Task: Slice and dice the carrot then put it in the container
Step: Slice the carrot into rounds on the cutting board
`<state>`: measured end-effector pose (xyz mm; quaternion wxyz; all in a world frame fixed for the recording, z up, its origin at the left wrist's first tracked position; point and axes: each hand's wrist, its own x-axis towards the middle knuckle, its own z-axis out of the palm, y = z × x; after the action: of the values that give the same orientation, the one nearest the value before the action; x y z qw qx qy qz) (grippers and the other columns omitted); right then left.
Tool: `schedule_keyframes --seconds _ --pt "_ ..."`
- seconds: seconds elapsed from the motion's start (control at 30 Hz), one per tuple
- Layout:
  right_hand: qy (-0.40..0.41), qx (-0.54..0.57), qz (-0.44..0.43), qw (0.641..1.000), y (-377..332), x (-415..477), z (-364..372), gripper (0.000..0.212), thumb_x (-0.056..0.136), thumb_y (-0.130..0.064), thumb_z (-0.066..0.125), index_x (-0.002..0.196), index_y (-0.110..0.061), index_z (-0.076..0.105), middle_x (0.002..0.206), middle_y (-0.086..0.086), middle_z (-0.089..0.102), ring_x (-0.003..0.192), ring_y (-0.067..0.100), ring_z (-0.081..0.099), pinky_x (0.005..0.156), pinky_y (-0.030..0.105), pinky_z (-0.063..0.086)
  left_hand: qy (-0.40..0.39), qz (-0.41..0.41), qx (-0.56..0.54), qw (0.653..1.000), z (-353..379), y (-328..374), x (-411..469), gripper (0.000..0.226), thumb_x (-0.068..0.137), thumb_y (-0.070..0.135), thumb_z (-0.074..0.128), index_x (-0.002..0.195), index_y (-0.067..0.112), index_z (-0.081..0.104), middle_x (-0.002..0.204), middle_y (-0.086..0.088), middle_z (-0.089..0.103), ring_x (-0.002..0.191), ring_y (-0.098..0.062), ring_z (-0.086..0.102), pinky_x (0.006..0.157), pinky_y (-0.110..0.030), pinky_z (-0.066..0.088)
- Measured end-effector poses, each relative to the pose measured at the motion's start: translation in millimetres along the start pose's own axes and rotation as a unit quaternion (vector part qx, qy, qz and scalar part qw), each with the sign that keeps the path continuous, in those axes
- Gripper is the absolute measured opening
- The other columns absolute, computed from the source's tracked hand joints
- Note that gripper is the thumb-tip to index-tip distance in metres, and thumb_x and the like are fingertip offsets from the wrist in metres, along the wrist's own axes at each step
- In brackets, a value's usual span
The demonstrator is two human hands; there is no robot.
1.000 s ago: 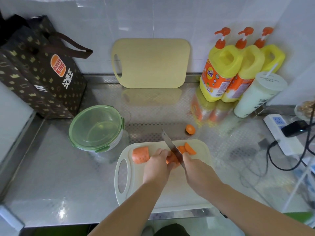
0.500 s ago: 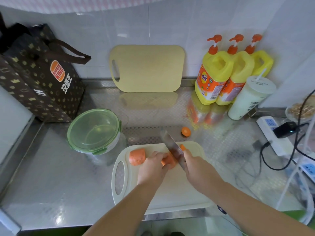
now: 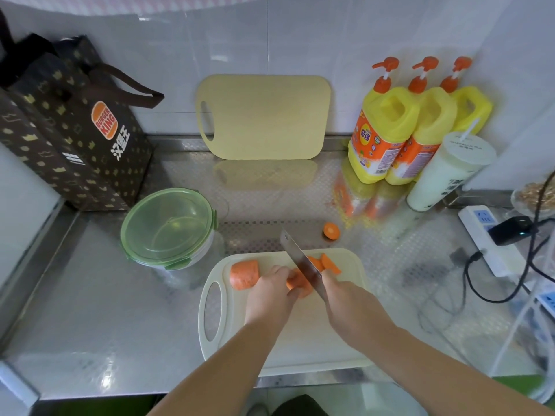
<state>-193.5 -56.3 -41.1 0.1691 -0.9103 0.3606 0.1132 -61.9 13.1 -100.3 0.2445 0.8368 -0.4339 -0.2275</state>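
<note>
Between left hand (image 3: pixel 270 292) and knife (image 3: pixel 300 261), half-hidden carrot (image 3: pixel 297 285)

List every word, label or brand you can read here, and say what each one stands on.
"BURGER KING": round orange logo on the brown paper bag.
"汉堡王": white characters on the same bag, beside the logo.
Labels on the yellow pump bottles: too blurred to read.
Print on the lidded drink cup: too small to read.
</note>
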Motion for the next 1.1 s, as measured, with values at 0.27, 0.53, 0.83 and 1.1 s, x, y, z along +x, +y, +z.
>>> schedule_keyframes --seconds 0.27,0.53,0.83,1.1 --pt "-0.019 -0.024 -0.005 1.0 0 4 6 0.028 0.095 -0.004 0.037 0.12 -0.016 0.034 0.065 -0.008 0.037 0.051 0.003 0.035 0.043 0.02 0.024 0.012 0.002 -0.012 1.0 2 -2 0 0.024 0.088 0.024 0.063 0.112 0.021 0.061 0.111 0.008 0.058 0.098 -0.014 0.058 0.078 -0.023 0.045" --pt "-0.046 0.062 0.034 0.996 10 13 21 0.012 0.097 -0.011 0.036 0.107 -0.018 0.038 0.066 -0.007 0.042 0.054 0.005 0.041 0.045 0.019 0.025 -0.001 -0.002 -0.029 1.0 4 -5 -1 0.024 0.088 0.023 0.063 0.112 0.022 0.06 0.114 0.006 0.058 0.098 -0.017 0.059 0.082 -0.033 0.048" --pt "0.012 0.017 0.012 1.0 4 6 -1 0.033 0.099 -0.011 0.035 0.131 -0.017 0.033 0.071 -0.008 0.039 0.059 0.013 0.044 0.044 0.023 0.024 0.011 0.006 -0.044 0.999 5 -4 -1 0.029 0.086 0.021 0.064 0.115 0.019 0.062 0.114 0.006 0.056 0.106 -0.012 0.055 0.085 -0.021 0.041" --pt "-0.013 -0.023 0.013 1.0 -6 -4 -2 0.027 0.095 -0.004 0.035 0.12 -0.015 0.035 0.066 -0.008 0.037 0.05 0.003 0.031 0.043 0.021 0.021 0.013 0.003 -0.027 1.0 4 -4 -1 0.021 0.086 0.023 0.064 0.106 0.017 0.063 0.109 0.007 0.058 0.1 -0.013 0.056 0.081 -0.025 0.044"
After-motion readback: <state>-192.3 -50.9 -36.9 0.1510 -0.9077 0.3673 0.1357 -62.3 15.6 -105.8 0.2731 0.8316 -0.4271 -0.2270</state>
